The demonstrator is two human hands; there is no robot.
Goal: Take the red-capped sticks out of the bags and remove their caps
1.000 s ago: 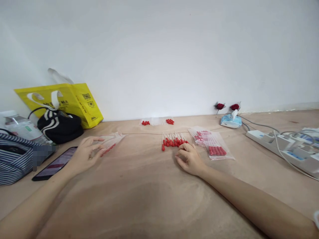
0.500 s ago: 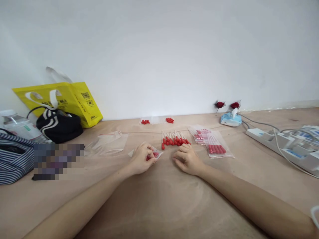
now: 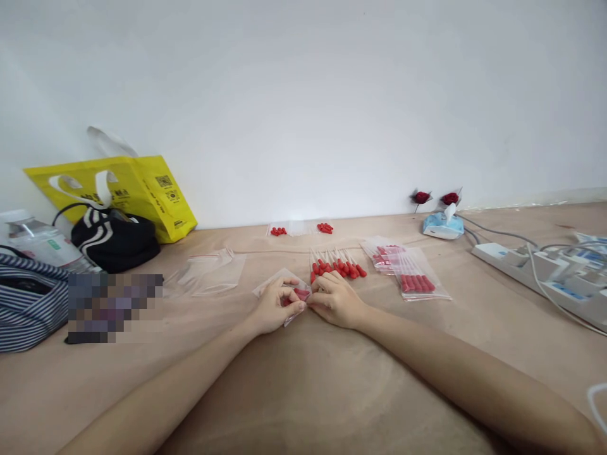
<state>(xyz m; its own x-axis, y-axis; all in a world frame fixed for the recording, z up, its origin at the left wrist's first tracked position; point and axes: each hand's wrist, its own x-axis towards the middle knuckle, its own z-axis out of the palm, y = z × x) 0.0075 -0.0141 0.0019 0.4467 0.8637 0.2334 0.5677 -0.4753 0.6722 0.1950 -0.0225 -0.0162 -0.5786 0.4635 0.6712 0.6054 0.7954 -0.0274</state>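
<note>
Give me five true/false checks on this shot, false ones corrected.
1. The left hand holds a clear plastic bag showing red inside. True.
2. The right hand grips the power strip. False: it is at the clear plastic bag's edge.
3. Red-tipped white sticks lie just beyond the right hand. True.
4. A yellow tote bag stands left of both hands. True.
5. The tote bag is unprinted. False: it carries black printing.

Site type: home-like room; exact use cannot be determined. Indicators: table [image 3: 332, 392] with far edge against a plain white wall [image 3: 303, 114]; yellow shopping bag [image 3: 177, 212] at that edge, left; soft tissue pack [image 3: 441, 227] and power strip [image 3: 550, 284], right.
</note>
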